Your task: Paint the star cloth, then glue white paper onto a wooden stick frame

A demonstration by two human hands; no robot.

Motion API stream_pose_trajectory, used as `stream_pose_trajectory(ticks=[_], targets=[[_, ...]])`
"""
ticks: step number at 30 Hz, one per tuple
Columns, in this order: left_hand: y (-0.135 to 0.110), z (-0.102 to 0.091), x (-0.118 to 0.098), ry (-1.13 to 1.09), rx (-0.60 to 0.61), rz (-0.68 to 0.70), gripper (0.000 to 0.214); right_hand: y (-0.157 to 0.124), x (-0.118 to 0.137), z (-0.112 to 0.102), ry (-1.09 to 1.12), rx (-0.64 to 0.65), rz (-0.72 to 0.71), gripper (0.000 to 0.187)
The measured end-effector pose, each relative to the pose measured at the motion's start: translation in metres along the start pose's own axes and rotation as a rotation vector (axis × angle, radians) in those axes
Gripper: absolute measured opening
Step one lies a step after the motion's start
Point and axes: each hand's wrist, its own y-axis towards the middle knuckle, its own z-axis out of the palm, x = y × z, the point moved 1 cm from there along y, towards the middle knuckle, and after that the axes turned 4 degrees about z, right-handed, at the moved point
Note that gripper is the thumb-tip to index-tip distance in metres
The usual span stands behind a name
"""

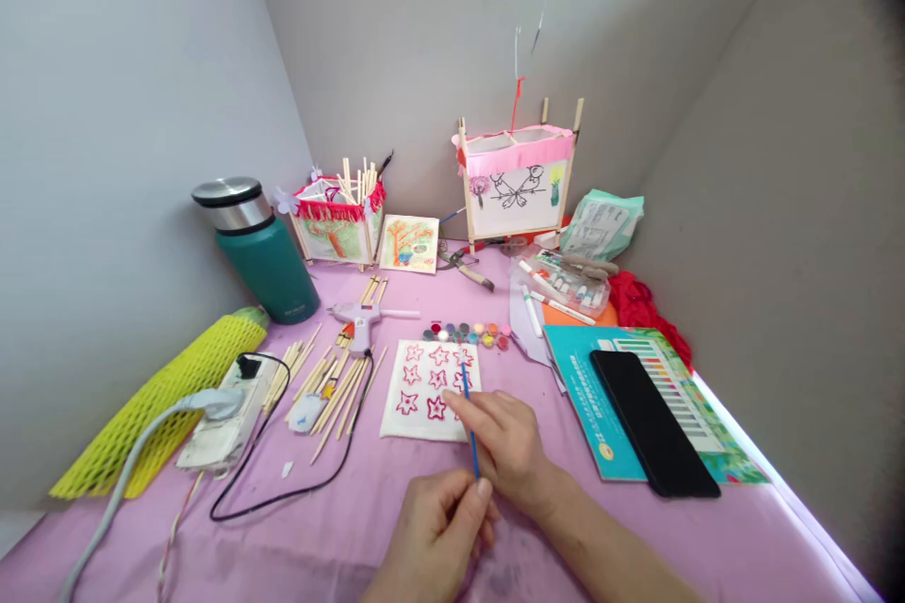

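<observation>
A thin blue paintbrush (468, 405) points away from me over a white square sheet (424, 424) with rows of red star-like flower outlines. My right hand (505, 438) is closed around the brush's shaft, its index finger stretched over the sheet's right part and covering some outlines. Lower down, my left hand (438, 523) has its thumb and fingers pinched together at the brush's near end. Just behind the sheet sit small round paint pots (463, 333) in several colours. The brush tip overlaps the upper right outlines; whether it touches the sheet I cannot tell.
Left are a glue gun (360, 322), wooden sticks (339, 400), a power strip (226, 415) with cables and a green bottle (265, 254). Right lie a phone (654, 424) on a blue book (586, 396) and markers (566, 309). Behind stand two decorated stick-framed boxes (519, 188), (336, 231).
</observation>
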Motion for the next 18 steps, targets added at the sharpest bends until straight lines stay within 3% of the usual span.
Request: stream_pose_trajectory(ticks=[3,6,11,14,18], targets=[[0.002,-0.005,-0.003,0.109,-0.08,0.049,0.042,0.001,-0.003,-0.005,0.126,-0.076,0.19,0.037],[0.005,-0.007,-0.006,0.307,-0.115,0.138,0.039,0.002,-0.005,-0.007,0.179,-0.027,0.282,0.011],[0.009,-0.005,-0.002,0.565,-0.163,0.244,0.035,0.003,-0.001,-0.003,0.185,0.102,0.22,0.031],[0.009,-0.007,0.001,0.595,-0.109,0.234,0.033,0.0,-0.001,-0.001,0.183,0.072,0.281,0.033],[0.004,-0.01,0.006,0.579,0.012,0.296,0.02,-0.007,-0.012,-0.002,0.298,0.007,0.522,0.026]])
